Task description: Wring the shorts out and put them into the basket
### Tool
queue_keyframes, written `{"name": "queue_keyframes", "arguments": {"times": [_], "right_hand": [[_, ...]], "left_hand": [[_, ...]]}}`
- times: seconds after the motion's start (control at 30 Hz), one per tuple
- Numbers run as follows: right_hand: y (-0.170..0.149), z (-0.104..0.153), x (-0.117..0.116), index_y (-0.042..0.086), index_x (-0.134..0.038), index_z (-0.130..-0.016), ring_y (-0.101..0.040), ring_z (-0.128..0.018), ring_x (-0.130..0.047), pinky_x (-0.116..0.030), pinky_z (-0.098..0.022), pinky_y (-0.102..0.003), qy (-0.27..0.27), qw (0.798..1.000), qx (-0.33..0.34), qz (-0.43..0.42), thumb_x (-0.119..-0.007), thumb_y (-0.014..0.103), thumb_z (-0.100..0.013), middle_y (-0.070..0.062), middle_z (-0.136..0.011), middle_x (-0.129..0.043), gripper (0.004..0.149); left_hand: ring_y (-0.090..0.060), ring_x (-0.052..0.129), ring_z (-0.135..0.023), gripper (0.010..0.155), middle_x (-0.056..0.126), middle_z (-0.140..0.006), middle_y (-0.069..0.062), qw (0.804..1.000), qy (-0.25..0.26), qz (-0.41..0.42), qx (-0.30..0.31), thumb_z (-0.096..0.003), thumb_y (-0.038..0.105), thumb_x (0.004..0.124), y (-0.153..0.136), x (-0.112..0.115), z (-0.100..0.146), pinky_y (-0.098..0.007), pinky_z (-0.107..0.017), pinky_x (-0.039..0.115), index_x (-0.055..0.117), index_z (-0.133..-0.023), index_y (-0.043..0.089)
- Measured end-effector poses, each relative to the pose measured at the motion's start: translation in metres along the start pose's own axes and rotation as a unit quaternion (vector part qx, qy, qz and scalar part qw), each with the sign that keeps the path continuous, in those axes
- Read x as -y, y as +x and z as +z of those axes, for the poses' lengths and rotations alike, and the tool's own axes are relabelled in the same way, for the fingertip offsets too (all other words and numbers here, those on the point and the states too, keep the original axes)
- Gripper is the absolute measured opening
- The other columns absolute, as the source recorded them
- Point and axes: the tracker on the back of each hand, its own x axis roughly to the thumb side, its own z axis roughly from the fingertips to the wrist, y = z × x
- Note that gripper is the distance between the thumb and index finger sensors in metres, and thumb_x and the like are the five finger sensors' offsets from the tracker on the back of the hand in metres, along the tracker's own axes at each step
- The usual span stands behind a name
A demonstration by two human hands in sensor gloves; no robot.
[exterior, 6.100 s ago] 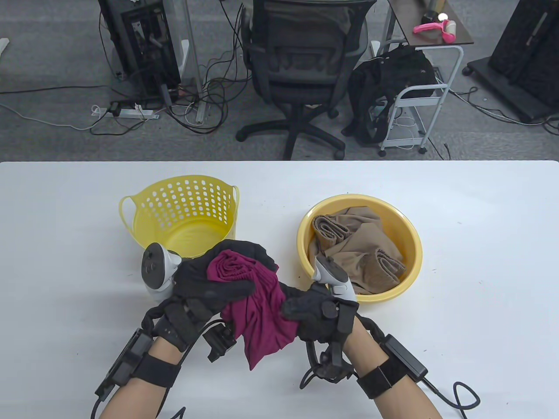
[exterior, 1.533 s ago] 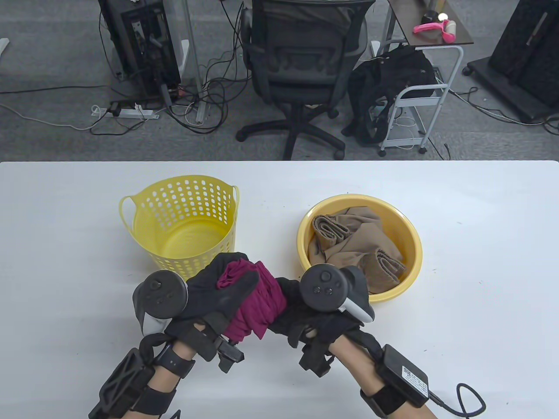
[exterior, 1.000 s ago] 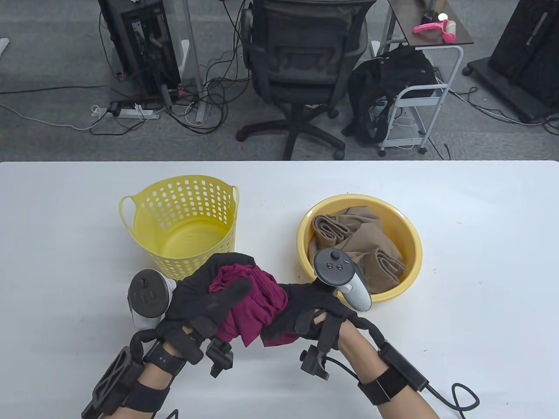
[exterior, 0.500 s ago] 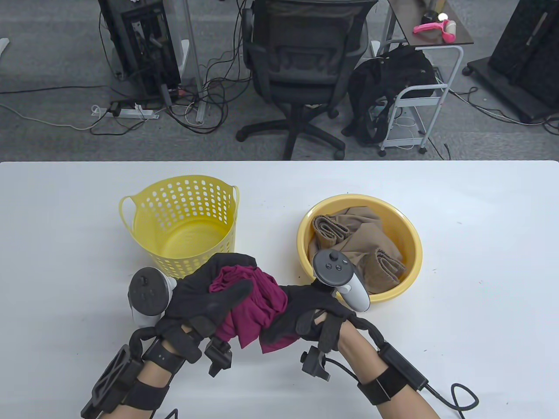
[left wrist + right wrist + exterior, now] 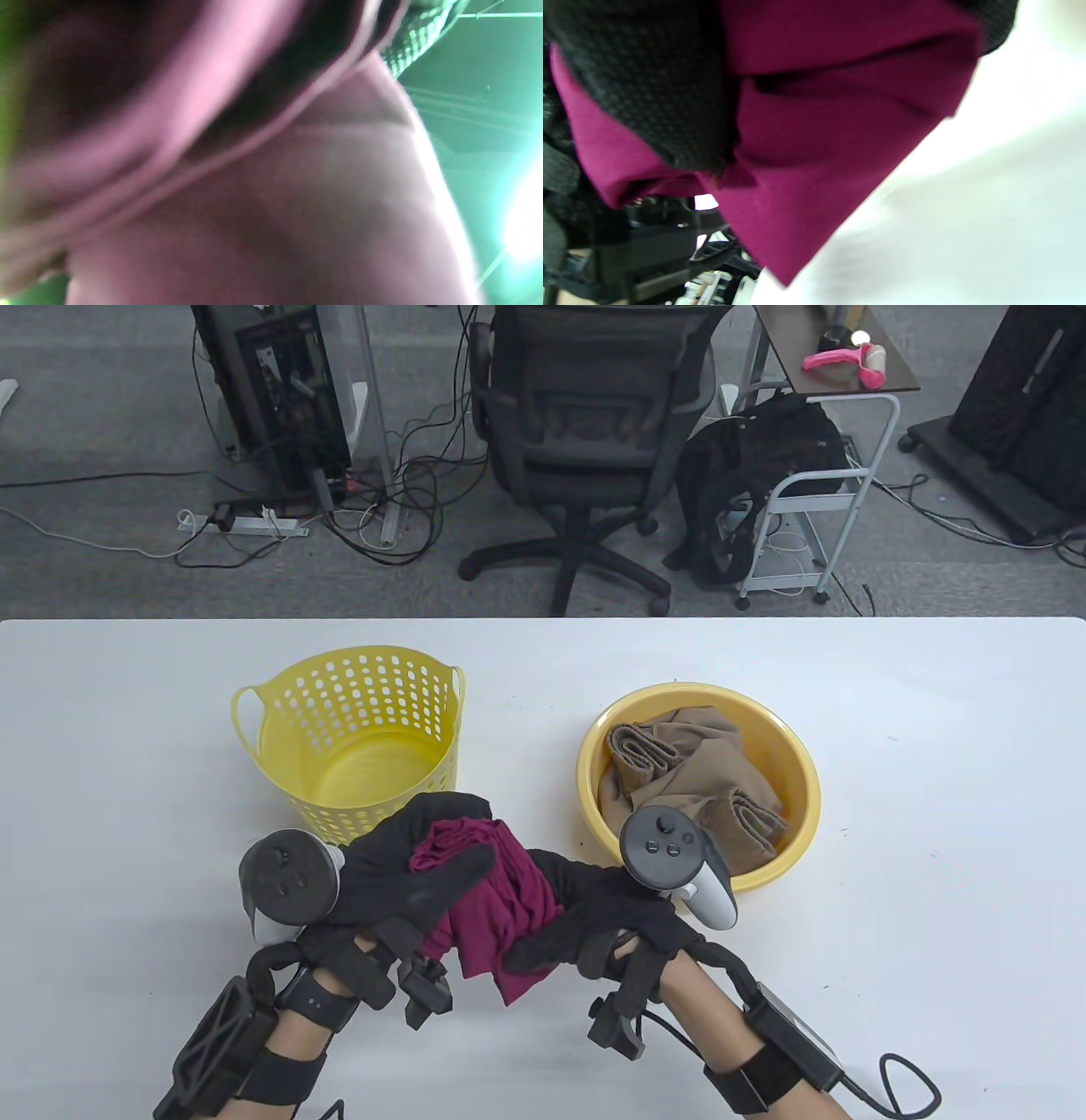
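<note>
The magenta shorts (image 5: 501, 912) are bunched up between both hands, just above the table's front middle. My left hand (image 5: 416, 869) grips their upper end, thumb laid across the cloth. My right hand (image 5: 585, 912) grips the lower right end, and a loose corner hangs down below it. In the right wrist view the magenta shorts (image 5: 840, 127) fill the frame under my gloved fingers (image 5: 649, 84). The left wrist view is a blur of the pink shorts (image 5: 271, 203). The yellow perforated basket (image 5: 280, 704) stands empty just behind my left hand.
A yellow basin (image 5: 797, 806) holding brown shorts (image 5: 696, 785) sits to the right of the basket, close behind my right hand. The white table (image 5: 933, 814) stretches out to both sides. An office chair and cables stand on the floor beyond the far edge.
After a twist with both wrists rolled over, the hands rolled back and the shorts loosened. In the last half second my right hand slid slightly right and the loose corner dropped lower.
</note>
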Motion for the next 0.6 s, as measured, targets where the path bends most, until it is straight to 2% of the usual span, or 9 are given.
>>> {"name": "queue_keyframes", "arguments": {"times": [0.3, 0.6], "right_hand": [[-0.002, 0.012, 0.008, 0.01, -0.058, -0.106, -0.053, -0.098, -0.06, -0.055, -0.065, -0.072, -0.056, 0.991, 0.027, 0.116, -0.103, 0.051, -0.037, -0.023, -0.106, -0.061, 0.092], [-0.016, 0.023, 0.01, 0.011, -0.055, -0.108, -0.055, -0.102, -0.047, -0.045, -0.066, -0.076, -0.101, 0.967, 0.023, 0.234, -0.101, 0.054, -0.037, -0.025, -0.11, -0.053, 0.095]], "left_hand": [[-0.041, 0.095, -0.083, 0.049, 0.081, -0.098, -0.015, 0.999, -0.004, -0.048, -0.001, -0.0568, 0.048, 0.085, 0.004, -0.008, 0.001, -0.059, -0.066, 0.075, 0.066, -0.095, 0.023], [-0.041, 0.093, -0.084, 0.049, 0.079, -0.1, -0.014, 0.996, 0.02, -0.081, -0.016, -0.0571, 0.048, 0.085, 0.002, -0.026, 0.0, -0.06, -0.066, 0.074, 0.065, -0.096, 0.024]]}}
